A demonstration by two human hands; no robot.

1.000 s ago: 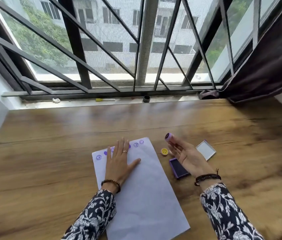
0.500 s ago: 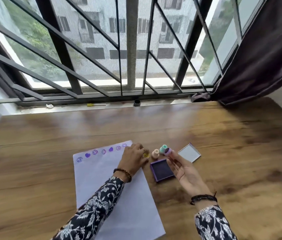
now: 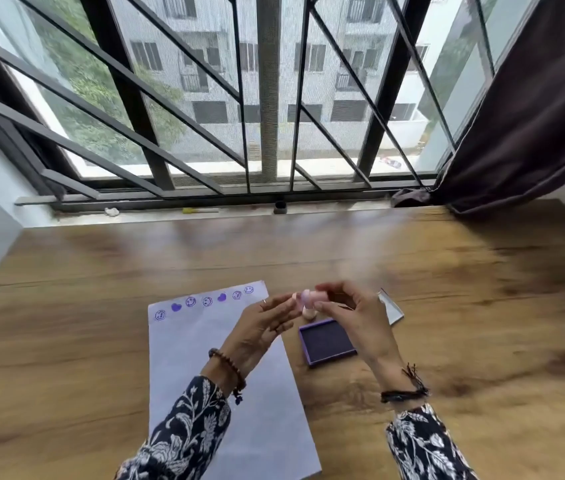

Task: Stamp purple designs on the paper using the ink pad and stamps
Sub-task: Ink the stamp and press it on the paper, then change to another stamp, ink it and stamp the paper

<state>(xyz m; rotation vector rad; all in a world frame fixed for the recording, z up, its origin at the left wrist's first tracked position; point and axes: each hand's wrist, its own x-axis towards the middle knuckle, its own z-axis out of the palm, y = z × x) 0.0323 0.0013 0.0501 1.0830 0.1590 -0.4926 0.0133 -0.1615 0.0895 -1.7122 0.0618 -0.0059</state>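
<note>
Where your two hands meet above the table, a blurred pink stamp [image 3: 309, 297] sits pinched between your right hand [image 3: 360, 318] and left hand [image 3: 260, 329] fingertips. Your right hand hides part of the ink pad [image 3: 326, 342]; paper [image 3: 218, 368] lies left, stamped purple along its top

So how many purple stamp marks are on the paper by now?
7, in one row along the paper's far edge. From left: face, heart, face, face, heart, face, face. None seem hidden by the hands.
</note>
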